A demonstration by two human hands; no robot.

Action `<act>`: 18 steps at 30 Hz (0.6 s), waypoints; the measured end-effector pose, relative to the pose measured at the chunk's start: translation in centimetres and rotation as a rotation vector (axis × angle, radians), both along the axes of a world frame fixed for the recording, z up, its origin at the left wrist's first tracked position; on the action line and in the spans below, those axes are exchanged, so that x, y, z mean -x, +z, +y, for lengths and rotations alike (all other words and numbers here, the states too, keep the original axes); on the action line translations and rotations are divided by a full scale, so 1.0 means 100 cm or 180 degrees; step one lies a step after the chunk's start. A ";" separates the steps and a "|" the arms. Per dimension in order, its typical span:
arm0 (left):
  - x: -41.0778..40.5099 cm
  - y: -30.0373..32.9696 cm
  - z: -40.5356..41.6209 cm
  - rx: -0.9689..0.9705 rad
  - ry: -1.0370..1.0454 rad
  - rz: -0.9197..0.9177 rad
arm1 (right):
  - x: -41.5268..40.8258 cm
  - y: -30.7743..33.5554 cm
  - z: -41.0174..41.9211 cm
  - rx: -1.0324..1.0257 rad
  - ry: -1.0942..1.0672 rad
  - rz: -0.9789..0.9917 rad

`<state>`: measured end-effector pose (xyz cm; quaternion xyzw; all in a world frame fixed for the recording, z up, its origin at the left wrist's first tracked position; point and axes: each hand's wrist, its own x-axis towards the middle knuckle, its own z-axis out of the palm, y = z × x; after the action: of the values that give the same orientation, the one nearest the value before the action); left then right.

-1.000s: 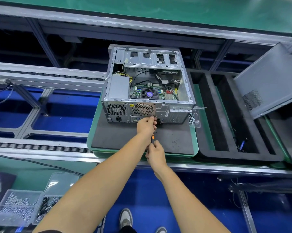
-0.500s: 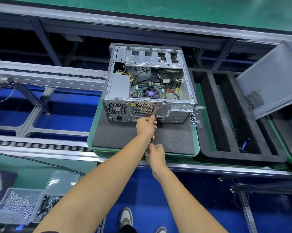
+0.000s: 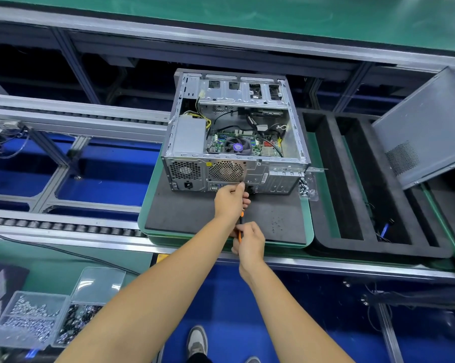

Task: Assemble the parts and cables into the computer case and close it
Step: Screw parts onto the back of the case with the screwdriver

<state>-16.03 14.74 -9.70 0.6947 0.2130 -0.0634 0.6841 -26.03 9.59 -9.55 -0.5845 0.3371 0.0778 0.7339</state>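
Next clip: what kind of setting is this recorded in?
Most likely a computer assembly line in a factory. An open computer case sits on a foam-padded pallet beside roller conveyor rails, with bins of screws at the workstation.

No text is legible; the computer case (image 3: 235, 142) label is too blurred.

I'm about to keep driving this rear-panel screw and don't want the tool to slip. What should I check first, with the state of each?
1. Right hand grips the screwdriver handle: ok.
2. Left hand steadies the shaft near the rear panel: ok.
3. Tip seated in the screw: cannot tell, the left hand hides it.
4. Computer case sits flat on the foam mat: ok.
5. Side panel fitted: not ok, it leans off to the right.
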 end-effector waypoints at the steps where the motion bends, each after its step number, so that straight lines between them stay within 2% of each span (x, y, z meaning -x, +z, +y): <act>1: 0.001 -0.001 0.001 0.0129 -0.0005 0.0004 | 0.000 0.000 0.000 0.0024 0.0005 0.0005; 10: 0.002 0.008 0.002 0.0769 0.0137 0.0223 | -0.003 -0.004 -0.001 0.0124 -0.0013 0.0032; 13: 0.002 0.008 0.001 0.0622 0.0281 0.0219 | -0.004 -0.005 -0.001 0.0220 -0.0057 0.0087; 18: 0.001 0.010 0.006 0.0556 0.0253 0.0285 | -0.005 -0.001 -0.006 0.0010 -0.0019 0.0264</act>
<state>-16.14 15.37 -8.73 0.6199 0.2644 -0.0855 0.7339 -25.49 9.00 -9.70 -0.5809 0.3691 0.0992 0.7187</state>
